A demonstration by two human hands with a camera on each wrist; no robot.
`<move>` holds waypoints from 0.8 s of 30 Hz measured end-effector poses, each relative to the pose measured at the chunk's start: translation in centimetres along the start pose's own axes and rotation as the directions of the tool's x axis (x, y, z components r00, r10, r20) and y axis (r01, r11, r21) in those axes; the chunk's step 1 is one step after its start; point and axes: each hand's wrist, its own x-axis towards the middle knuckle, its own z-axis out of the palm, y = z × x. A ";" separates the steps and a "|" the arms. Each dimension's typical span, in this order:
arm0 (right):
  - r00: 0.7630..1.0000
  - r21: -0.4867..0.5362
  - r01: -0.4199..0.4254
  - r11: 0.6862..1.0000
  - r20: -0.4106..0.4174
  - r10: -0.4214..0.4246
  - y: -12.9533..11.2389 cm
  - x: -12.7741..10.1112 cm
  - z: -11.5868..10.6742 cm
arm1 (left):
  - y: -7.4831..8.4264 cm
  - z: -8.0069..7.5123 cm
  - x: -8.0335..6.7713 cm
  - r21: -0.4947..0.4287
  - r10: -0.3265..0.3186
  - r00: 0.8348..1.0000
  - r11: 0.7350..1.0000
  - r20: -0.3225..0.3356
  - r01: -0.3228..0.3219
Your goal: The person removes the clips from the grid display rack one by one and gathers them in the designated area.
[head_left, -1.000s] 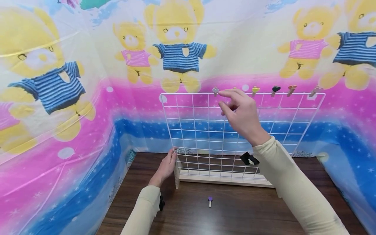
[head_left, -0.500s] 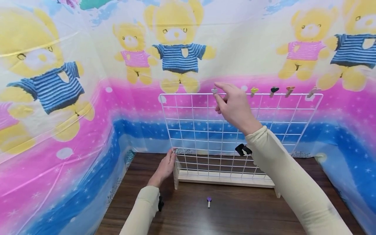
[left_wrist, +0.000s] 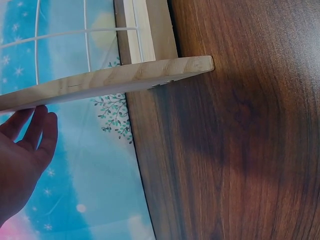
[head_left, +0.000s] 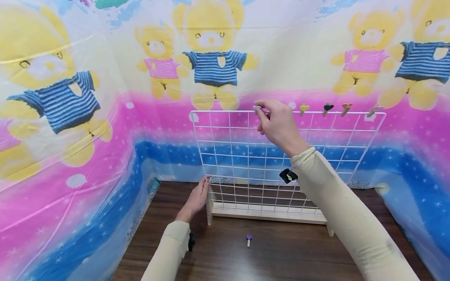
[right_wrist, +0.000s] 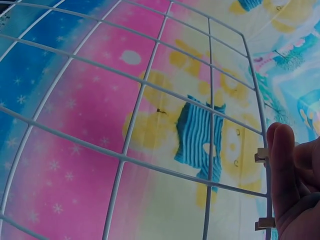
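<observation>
At the top wire of the white wire grid (head_left: 246,156), the person's right hand (head_left: 279,127) is closing its fingertips (head_left: 261,111) narrowly around a small white heart-topped clip (head_left: 257,107) that is sitting on that wire. The head view is showing thumb and forefinger curled onto the clip; the right wrist view is showing only a fingertip (right_wrist: 281,165) lying against the grid's edge wire with two pale clip ends beside it. Beyond the knuckles, further along the same wire, a yellow clip (head_left: 304,108), a black clip (head_left: 328,107), an orange clip (head_left: 347,107) and a pale clip (head_left: 374,109) are standing apart from one another. Below the wrist, well apart from the fingers, a purple clip (head_left: 248,239) is lying on the dark wooden table (head_left: 281,253).

The person's left hand (head_left: 197,199) is resting with relaxed, straight fingers (left_wrist: 35,132) against the wooden base (left_wrist: 105,82) of the grid at its near corner, holding nothing.

Handling assessment: the clip appears to be light, small and rigid, with a spring that should be giving way under a modest pinch. The grip is judged best taken on the tail ends below the heart, not on the heart itself, which may be glued on and fragile. The grid appears light and liable to tip, so the steadying hand at the base is serving a purpose.
</observation>
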 end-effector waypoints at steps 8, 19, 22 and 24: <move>1.000 0.017 0.009 1.000 -0.004 -0.009 0.0 0.0 0.0 | -0.3 0.2 0.0 0.000 -0.007 1.000 1.000 -0.004 0.007; 0.999 0.101 0.007 0.995 -0.046 -0.003 -0.1 -0.5 -0.5 | -0.2 0.3 0.1 0.003 -0.004 1.000 1.000 -0.011 0.005; 0.998 0.126 0.021 0.992 -0.054 -0.015 0.0 -1.0 -0.8 | -0.1 0.2 0.1 0.000 -0.004 1.000 1.000 -0.010 0.004; 0.998 0.143 0.028 0.989 -0.052 -0.021 0.1 -1.6 -0.9 | -0.1 0.1 0.1 0.002 0.000 1.000 1.000 -0.015 0.000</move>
